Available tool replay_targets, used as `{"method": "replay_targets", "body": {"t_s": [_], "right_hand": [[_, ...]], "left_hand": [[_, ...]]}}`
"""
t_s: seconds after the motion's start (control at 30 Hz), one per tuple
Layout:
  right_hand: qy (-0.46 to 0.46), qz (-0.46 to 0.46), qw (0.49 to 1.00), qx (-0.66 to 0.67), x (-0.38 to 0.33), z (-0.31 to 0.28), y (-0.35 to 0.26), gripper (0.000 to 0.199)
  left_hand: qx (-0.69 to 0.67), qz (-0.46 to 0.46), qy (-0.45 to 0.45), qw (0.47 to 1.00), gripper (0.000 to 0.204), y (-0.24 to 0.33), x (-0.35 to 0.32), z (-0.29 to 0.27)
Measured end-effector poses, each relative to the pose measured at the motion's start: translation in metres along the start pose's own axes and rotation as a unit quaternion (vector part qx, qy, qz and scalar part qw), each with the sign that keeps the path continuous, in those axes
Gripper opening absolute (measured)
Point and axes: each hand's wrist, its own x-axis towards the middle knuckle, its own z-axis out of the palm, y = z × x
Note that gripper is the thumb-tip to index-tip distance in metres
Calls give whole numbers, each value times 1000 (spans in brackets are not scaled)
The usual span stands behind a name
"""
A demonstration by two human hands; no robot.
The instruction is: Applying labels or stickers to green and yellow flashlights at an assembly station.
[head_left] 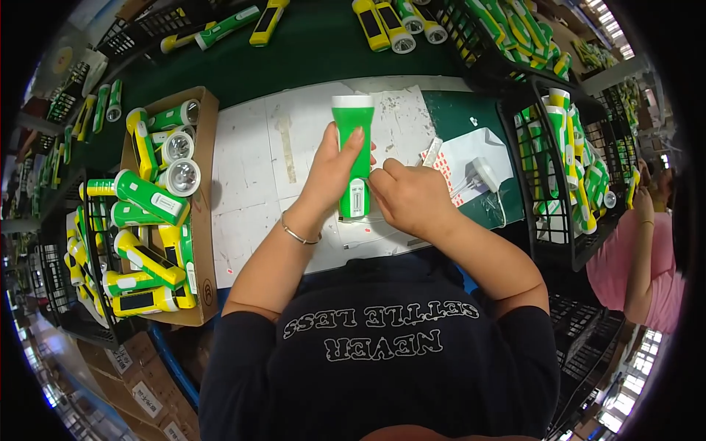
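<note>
Upright over the white-covered work surface is a green flashlight (357, 158) with a white head rim and a white label low on its body. My left hand (338, 165) wraps round its middle, thumb lying across the front. Against its lower right side, my right hand (412, 195) has its fingers curled together; whatever they pinch, if anything, is hidden. Just beyond that hand lie a sheet of small red stickers (446, 173) and a white charger-like block (484, 173) with a cable.
To the left stands a cardboard box (208, 169) of green and yellow flashlights, beside a black crate (55, 283). Another black crate (540, 220) of flashlights is at the right. More flashlights (382, 26) lie along the far green surface. A person in pink (640, 272) is at far right.
</note>
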Motion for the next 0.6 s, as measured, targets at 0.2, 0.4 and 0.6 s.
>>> {"method": "replay_targets", "body": {"t_s": [0.2,0.4,0.6], "right_hand": [[-58,-89,989,104,-16,-10,-13,15],[18,-60,976,209,-22,0,-23,31],[-17,221,910,351,10,10,-14,39]], "left_hand": [[-37,44,-2,998,42,-6,0,-10],[-118,-2,14,993,64,2,10,-23],[-151,-36,-29,987,31,2,-1,-9]]}}
